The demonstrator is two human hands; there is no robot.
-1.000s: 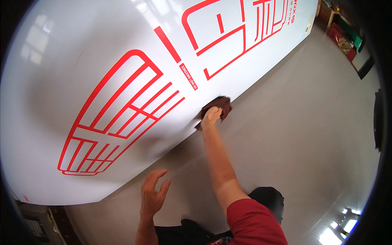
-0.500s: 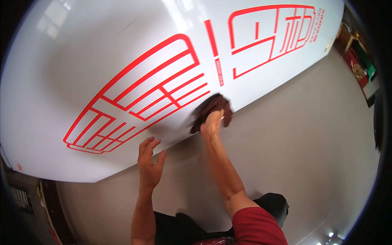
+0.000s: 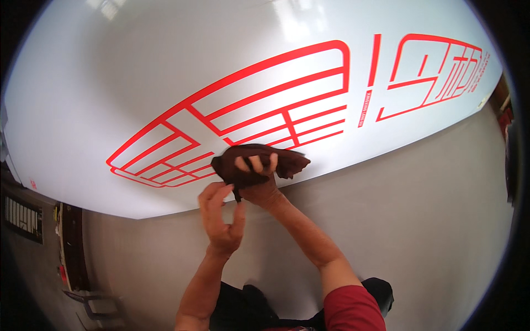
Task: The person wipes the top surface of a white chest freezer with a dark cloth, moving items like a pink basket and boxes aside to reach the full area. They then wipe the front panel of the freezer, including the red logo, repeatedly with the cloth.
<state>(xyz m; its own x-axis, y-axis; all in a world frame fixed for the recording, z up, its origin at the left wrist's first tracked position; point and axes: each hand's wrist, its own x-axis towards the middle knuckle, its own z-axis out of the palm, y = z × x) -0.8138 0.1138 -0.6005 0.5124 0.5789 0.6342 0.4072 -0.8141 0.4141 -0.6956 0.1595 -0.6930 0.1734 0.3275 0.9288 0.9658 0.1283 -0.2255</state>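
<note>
My right hand (image 3: 261, 187) grips a dark brown cloth (image 3: 254, 157), with its fingers showing over the crumpled fabric. The cloth rests against a large glossy white panel (image 3: 182, 66), covering part of the red line lettering (image 3: 270, 58) near the panel's lower edge. To the left of it, my left hand (image 3: 222, 218) is raised with thumb and fingers curved apart. Its fingertips are close to a loose corner of the cloth; whether they touch it I cannot tell.
Grey floor (image 3: 397, 220) lies beyond the panel's near edge. At the left stand a dark slatted item (image 3: 23, 218) and a dark-framed piece of furniture (image 3: 72, 243). Blurred dark objects (image 3: 513, 160) line the far right rim.
My right hand has brought the cloth left along the panel, toward my left hand. The view has shifted, so the red lettering appears farther right.
</note>
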